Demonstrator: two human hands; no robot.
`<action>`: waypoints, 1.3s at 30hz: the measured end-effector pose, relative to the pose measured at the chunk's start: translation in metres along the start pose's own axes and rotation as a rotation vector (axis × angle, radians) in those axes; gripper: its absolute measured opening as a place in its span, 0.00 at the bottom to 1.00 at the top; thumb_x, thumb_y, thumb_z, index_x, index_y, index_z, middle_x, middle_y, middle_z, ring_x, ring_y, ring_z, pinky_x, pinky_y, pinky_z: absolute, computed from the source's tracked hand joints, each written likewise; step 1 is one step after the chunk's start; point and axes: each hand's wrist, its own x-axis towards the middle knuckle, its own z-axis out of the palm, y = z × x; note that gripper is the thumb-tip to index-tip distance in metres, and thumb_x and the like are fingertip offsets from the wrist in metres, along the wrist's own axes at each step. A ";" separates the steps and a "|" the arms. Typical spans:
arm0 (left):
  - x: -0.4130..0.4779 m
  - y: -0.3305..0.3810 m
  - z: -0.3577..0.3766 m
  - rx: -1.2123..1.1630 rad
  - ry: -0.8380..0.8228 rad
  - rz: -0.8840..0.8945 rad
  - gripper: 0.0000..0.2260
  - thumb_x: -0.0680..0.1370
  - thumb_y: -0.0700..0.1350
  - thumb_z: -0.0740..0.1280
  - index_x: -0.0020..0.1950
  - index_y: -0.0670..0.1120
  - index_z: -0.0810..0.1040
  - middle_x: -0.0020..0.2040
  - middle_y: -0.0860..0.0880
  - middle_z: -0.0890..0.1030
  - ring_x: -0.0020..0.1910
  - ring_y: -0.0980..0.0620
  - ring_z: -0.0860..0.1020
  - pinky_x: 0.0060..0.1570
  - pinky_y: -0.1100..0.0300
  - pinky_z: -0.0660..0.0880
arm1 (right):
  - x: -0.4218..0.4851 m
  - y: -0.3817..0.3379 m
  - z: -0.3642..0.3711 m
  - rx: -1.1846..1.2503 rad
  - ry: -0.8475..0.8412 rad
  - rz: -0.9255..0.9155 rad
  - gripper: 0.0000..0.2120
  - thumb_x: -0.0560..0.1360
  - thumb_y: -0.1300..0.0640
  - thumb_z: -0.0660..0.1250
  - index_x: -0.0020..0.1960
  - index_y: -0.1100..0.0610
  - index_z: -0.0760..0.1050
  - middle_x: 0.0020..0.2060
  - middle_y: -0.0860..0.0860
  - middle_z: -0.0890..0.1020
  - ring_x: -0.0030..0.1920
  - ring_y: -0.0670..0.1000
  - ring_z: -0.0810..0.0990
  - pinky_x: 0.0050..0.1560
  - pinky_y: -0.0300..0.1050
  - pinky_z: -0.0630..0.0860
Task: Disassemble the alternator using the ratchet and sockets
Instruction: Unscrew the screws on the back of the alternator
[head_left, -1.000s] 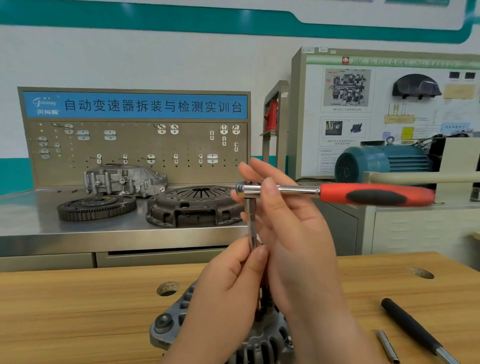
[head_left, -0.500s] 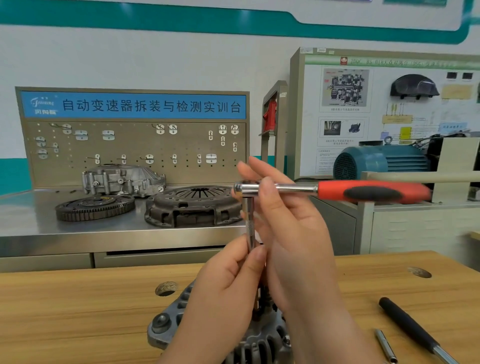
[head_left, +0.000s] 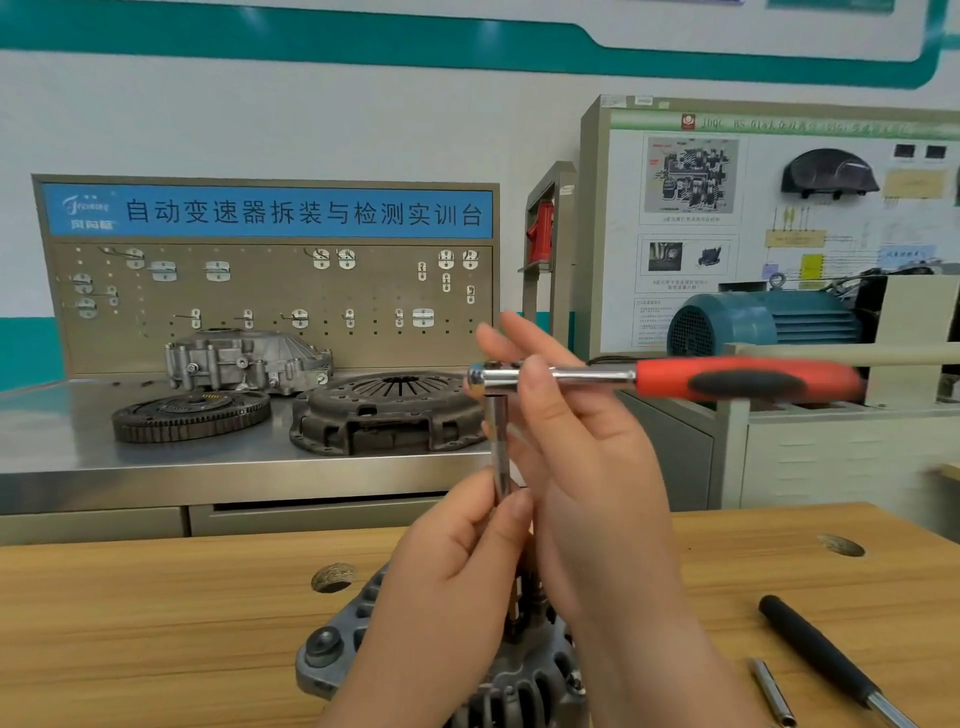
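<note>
Since the alternator (head_left: 524, 686) sits at the near edge of the wooden counter (head_left: 156, 623), partly out of frame and mostly behind both hands, only its ribbed grey housing and one mounting lug (head_left: 324, 647) show. My read: cast aluminium, heavy, rigid, won't flex. It's round-bodied though, so it could turn or rock under torque. Best hold is the housing rim or the lug, not the vents or anything on the shaft end.

Extension (head_left: 500, 447) stands upright above it, top end plugged into the head of the ratchet (head_left: 727, 379). Bottom end is hidden by the hands. Probably on a fastener, can't confirm. Ratchet lies level, red-and-black handle pointing right.

Left hand (head_left: 457, 587): thumb and fingers pinch the lower extension. Right hand (head_left: 587, 478): thumb across the chrome shank just beside the head, fingers straight behind it, so the ratchet is pinched, not fisted. That's a locating grip. Chrome is slick, so for real torque the right hand wants the rubber handle, with the left holding the extension square so it doesn't cam off.

Right of the alternator on the counter: a black-handled tool (head_left: 815, 657) and a small steel bar (head_left: 771, 693) just beside it, both untouched. Behind, a steel counter (head_left: 52, 431) carries a flywheel (head_left: 192, 413), a clutch cover (head_left: 389, 415) and a cast housing (head_left: 244, 358) in front of a pegboard (head_left: 260, 291). Blue motor (head_left: 763, 322) at far right.
</note>
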 end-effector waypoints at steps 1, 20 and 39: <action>0.000 0.000 0.001 -0.008 -0.002 -0.012 0.13 0.74 0.61 0.62 0.49 0.56 0.81 0.45 0.41 0.83 0.42 0.52 0.78 0.47 0.46 0.77 | 0.000 0.000 0.000 -0.015 0.009 -0.042 0.13 0.73 0.50 0.67 0.57 0.44 0.82 0.56 0.42 0.84 0.61 0.43 0.79 0.64 0.43 0.73; -0.001 -0.001 0.002 -0.042 0.020 -0.004 0.11 0.73 0.60 0.65 0.47 0.56 0.82 0.41 0.43 0.83 0.41 0.53 0.78 0.44 0.56 0.74 | 0.002 -0.003 0.000 0.139 -0.071 0.051 0.16 0.68 0.46 0.72 0.56 0.44 0.82 0.57 0.43 0.84 0.63 0.50 0.79 0.64 0.47 0.73; -0.003 -0.002 -0.001 -0.033 0.003 -0.016 0.22 0.70 0.65 0.62 0.46 0.48 0.80 0.40 0.38 0.80 0.38 0.50 0.75 0.41 0.57 0.70 | 0.003 -0.007 -0.003 0.239 -0.057 0.161 0.21 0.72 0.45 0.63 0.59 0.56 0.78 0.51 0.52 0.86 0.51 0.53 0.85 0.52 0.41 0.80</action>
